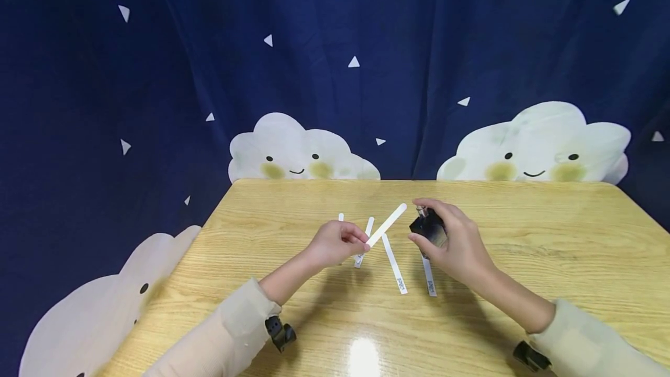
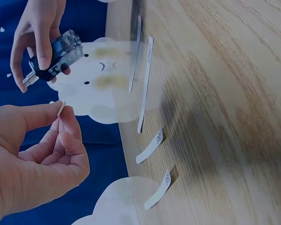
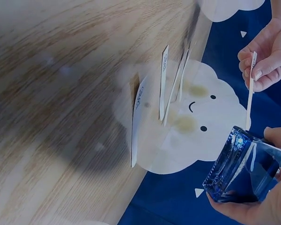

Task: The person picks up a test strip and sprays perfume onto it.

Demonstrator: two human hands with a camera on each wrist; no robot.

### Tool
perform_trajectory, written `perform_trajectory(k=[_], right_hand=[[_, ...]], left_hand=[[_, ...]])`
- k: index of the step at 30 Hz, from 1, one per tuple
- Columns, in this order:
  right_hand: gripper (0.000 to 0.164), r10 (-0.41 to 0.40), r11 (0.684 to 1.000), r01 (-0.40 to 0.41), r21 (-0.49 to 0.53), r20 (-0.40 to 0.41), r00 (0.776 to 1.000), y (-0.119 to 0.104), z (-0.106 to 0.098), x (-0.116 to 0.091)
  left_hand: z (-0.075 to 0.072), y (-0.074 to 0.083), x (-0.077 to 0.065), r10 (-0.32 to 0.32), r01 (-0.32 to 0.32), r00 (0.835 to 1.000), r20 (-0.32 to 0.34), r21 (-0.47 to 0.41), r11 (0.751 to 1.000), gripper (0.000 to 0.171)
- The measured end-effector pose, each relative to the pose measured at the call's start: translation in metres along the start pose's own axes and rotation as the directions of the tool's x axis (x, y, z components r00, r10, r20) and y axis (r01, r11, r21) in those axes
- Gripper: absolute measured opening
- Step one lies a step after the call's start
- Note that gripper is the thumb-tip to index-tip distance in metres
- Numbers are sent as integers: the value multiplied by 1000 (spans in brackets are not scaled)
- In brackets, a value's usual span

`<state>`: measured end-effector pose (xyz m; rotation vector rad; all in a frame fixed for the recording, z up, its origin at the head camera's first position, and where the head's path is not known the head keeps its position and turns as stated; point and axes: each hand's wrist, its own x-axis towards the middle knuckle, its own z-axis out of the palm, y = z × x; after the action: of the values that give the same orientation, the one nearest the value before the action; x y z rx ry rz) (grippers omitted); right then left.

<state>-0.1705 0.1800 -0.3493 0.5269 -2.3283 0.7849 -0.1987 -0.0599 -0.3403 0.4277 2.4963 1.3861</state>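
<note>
My left hand (image 1: 337, 243) pinches a white perfume test strip (image 1: 388, 224) near its lower end, between thumb and fingers. The strip slants up to the right, above the table. Opposite it, my right hand (image 1: 463, 246) grips a dark glass perfume bottle (image 1: 430, 228), index finger over the sprayer on top. In the right wrist view the bottle (image 3: 241, 171) looks blue and clear, with thick glass at its base. The sprayer (image 2: 30, 78) points toward the left hand's side in the left wrist view. A small gap separates bottle and strip.
Several more white strips lie on the wooden table (image 1: 272, 208) below the hands, among them one strip (image 1: 395, 266) in the middle and another strip (image 1: 430, 278) under the bottle. Behind the table hangs a dark blue curtain (image 1: 324, 28) with clouds and triangles.
</note>
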Motion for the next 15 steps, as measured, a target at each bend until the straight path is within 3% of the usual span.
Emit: perform_trajectory(k=[15], right_hand=[[56,4,1000,-4,0,-16,1000,2,0,-1]], left_hand=[[0,-1,-2,-2,2,1000,1,-10,1000,10]])
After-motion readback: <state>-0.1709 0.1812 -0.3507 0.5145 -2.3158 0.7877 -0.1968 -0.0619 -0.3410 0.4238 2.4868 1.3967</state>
